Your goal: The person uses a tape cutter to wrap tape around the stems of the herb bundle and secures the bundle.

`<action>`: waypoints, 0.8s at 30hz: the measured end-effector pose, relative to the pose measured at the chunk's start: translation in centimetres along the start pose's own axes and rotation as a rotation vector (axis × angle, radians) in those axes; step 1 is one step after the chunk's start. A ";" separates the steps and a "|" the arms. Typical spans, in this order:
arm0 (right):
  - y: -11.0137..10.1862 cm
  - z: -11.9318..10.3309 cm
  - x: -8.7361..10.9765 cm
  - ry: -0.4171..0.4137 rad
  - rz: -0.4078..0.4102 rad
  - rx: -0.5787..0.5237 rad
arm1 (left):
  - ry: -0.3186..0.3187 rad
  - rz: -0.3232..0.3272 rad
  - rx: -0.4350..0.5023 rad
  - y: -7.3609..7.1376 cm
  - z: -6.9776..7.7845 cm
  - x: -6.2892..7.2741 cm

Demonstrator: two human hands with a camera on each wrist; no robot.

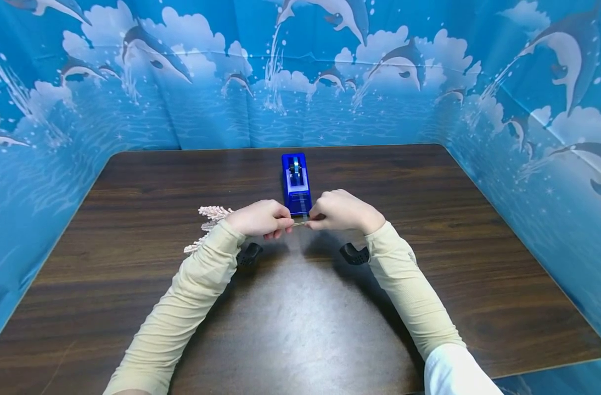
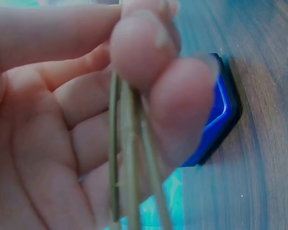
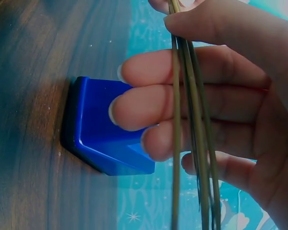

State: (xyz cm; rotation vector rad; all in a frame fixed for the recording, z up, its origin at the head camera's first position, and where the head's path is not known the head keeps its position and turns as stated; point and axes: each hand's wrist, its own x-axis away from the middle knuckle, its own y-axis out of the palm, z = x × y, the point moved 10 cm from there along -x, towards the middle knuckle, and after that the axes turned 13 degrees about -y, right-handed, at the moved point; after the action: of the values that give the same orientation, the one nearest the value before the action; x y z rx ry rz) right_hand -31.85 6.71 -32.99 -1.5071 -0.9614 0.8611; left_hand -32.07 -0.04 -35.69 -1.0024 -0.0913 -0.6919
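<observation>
Over on the left, pale pink blossoms (image 1: 214, 213) poke out beside the left hand (image 1: 262, 218), its grip pinching thin green stems (image 1: 299, 223). These bridge a gap, a blue tape dispenser (image 1: 297, 189) on the desk (image 1: 181, 178) just beyond, into the right hand's (image 1: 346, 212) pinching grip.

Your left hand (image 1: 264, 218) and right hand (image 1: 344, 211) pinch a thin stalk (image 1: 299, 224), a short bare stretch showing between them, just in front of a blue tape dispenser (image 1: 297, 193). Pale pink sprigs (image 1: 214, 213) show beside your left hand. You wear 2 cream sleeves (image 1: 181, 302) above the dark wood table (image 1: 478, 274); a dolphin-print curtain (image 1: 300, 123) hangs behind it.
</observation>
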 end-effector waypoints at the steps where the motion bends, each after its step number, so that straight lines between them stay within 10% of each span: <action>1: 0.0 0.0 0.0 -0.005 0.001 0.002 | -0.003 0.012 -0.002 -0.1 0.0 -0.1; 17: 0.4 0.9 -0.2 0.047 -0.035 -0.022 | -0.051 0.162 -0.073 -1.6 -0.2 -0.6; 24: 1.5 1.9 0.4 0.020 -0.030 -0.307 | -0.045 0.177 -0.028 -1.5 -0.5 -0.8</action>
State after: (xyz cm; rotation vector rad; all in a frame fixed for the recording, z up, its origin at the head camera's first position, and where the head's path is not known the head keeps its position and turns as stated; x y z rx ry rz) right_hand -33.25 7.71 -34.72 -1.7526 -1.1370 0.6979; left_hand -33.70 -0.63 -35.13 -1.0397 -0.0315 -0.5097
